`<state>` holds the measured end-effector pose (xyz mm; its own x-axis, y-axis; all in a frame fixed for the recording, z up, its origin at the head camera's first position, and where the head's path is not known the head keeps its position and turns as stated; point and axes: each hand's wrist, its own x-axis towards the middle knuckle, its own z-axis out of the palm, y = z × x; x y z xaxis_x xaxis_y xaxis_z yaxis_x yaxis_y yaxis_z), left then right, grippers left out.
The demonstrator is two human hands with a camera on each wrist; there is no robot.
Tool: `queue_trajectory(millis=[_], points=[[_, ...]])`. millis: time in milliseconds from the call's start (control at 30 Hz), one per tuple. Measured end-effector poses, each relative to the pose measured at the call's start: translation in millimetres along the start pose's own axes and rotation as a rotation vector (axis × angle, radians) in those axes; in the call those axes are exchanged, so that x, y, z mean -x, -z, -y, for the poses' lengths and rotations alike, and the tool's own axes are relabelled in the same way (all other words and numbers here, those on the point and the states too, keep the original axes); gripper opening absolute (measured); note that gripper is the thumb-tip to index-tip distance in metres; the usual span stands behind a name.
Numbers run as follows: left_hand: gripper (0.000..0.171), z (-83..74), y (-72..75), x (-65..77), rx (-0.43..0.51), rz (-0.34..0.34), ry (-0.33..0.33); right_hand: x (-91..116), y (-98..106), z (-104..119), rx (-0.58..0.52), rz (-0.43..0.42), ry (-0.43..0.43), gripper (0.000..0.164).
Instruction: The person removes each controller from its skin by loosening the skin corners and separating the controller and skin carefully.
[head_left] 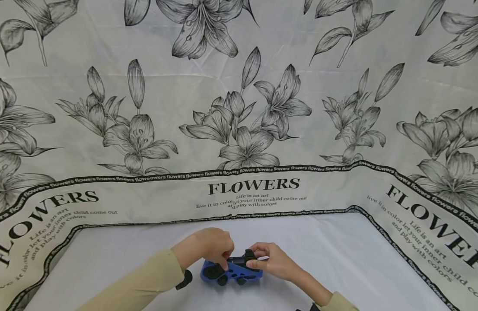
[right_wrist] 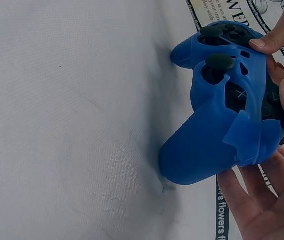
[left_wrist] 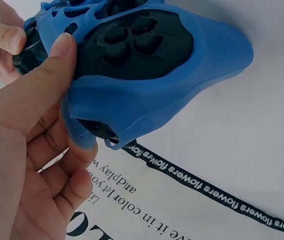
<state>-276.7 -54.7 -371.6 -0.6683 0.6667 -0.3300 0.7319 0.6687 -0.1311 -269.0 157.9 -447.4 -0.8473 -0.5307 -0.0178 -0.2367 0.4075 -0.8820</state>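
Note:
A black game controller [head_left: 213, 271] in a blue silicone cover [left_wrist: 177, 95] is held just over the white tabletop, its thumbsticks [right_wrist: 220, 62] facing me. At its left part, my left hand [head_left: 213, 245] pinches the cover's edge, thumb on top and fingers curled beneath. My right hand [head_left: 278, 261] grips the far edge at the right, its thumb against the black body and its fingers under the cover. In the right wrist view, a flap of the cover [right_wrist: 252, 137] stands loose at the right shoulder, and black controller body shows bare along the far edge.
White cloth [head_left: 145, 246] covers the table. Behind and at both sides rises a curtain [head_left: 231, 194] printed with lilies and the word FLOWERS. A black band [head_left: 184, 280] is at my left wrist.

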Motion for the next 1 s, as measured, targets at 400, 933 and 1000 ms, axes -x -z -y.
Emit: queue_trajectory(millis=[400,933,1000], points=[[0.028,17.1,-7.8,2.6,0.373,0.03,-0.231,2,-5,-2,-0.032,-0.015,-0.025,0.041],[0.022,34.5,-29.3,-2.3,0.728,-0.057,-0.464,4,-5,-5,-0.043,-0.035,-0.012,0.036],[0.022,34.2,-28.5,-2.3,0.72,-0.056,-0.465,4,-4,-4,-0.044,-0.032,-0.005,0.036]])
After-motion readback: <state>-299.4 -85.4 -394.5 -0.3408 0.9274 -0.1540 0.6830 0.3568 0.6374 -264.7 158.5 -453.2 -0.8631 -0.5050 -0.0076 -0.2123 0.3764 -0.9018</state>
